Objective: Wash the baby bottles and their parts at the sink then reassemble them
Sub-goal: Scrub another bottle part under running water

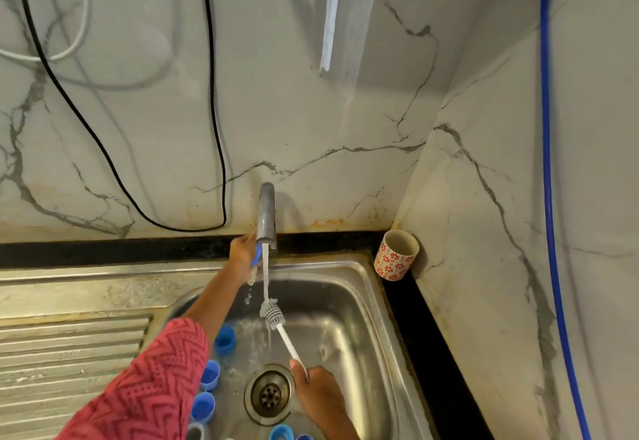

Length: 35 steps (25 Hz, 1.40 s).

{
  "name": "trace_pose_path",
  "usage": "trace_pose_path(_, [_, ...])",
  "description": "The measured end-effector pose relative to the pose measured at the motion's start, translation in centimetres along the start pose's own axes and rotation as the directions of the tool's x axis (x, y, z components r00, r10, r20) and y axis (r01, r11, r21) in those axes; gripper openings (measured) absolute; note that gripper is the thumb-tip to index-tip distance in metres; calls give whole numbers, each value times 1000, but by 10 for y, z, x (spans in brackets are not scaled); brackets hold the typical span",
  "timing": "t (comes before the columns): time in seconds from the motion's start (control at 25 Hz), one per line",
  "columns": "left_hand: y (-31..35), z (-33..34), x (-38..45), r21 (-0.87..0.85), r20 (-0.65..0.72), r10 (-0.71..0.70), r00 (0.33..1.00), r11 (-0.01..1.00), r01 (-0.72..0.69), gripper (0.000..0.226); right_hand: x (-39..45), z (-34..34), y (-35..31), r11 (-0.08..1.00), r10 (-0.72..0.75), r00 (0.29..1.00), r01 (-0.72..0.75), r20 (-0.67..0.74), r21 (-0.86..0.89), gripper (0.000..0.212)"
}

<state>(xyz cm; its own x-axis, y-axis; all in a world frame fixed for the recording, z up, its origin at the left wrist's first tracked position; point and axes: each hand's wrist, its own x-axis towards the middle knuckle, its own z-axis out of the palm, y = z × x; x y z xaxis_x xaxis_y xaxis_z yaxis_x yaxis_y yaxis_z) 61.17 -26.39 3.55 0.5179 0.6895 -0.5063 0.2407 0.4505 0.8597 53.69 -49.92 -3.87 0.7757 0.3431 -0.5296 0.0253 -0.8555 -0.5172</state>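
Fingers of my right hand (320,393) clamp the bottle brush (276,318), bristles under the running stream; left fingers (243,249) curl on the blue tap lever (257,255). Sink (349,305) basin holds the blue bottle parts (224,337) along its left wall. I'd rotate the brush slowly, keeping rightward where there's open room.
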Motion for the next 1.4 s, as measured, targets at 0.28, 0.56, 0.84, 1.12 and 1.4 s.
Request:
trace_pose_path(0.28, [3,6,-1,33,129,45,991,998,-49,34,8,-1,-26,997,-74,997,74,-7,10,62])
trace_pose_path(0.56, [-6,4,-8,294,223,160,962,929,-223,45,-1,-6,-15,997,-68,998,68,-6,-44,56])
trace_pose_path(0.84, [-68,-34,-62,-553,112,-382,917,743,377,38,-41,-29,36,979,-140,977,112,-161,-169,38])
trace_pose_path(1.12, [-62,-29,-101,-92,213,-262,941,954,286,47,-75,-51,19,822,-390,911,280,-133,-496,34])
trace_pose_path(1.4, [-39,-4,-133,58,330,-26,944,998,7,33,-97,-64,9,816,-410,889,257,-205,-517,33])
